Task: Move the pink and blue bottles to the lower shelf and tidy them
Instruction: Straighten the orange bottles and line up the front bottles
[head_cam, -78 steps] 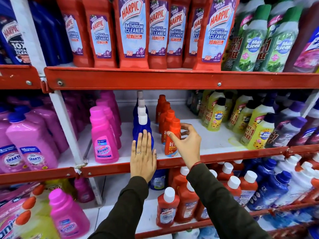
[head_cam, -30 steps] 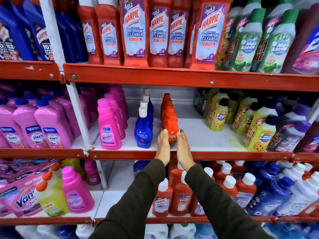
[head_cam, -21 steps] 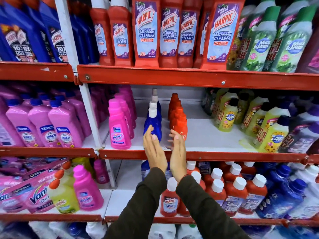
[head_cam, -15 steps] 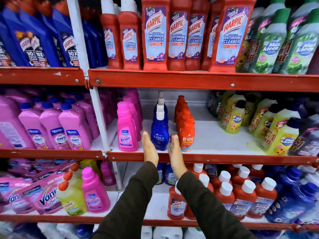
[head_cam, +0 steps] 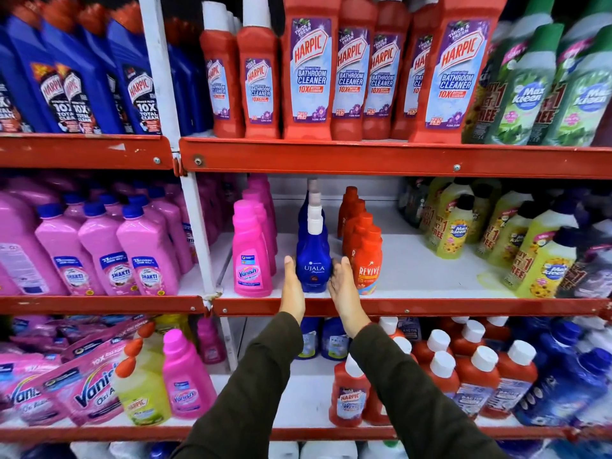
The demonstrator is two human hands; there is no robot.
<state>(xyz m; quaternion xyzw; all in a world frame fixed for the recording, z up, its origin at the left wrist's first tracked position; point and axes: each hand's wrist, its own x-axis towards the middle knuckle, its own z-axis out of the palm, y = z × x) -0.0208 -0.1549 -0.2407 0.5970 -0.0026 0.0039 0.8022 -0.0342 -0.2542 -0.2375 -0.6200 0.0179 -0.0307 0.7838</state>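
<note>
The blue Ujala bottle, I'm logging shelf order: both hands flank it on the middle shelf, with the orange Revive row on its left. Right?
Not quite. In the head view the orange Revive row stands right of the blue Ujala bottle; the pink Vanish bottle is on its left. Both hands, left hand and right hand, flank it.

Bright, even shop light fills a sharp centre, while wide-angle bending and smeared blur soften bottles toward 9, 3 and 5 o'clock.
</note>
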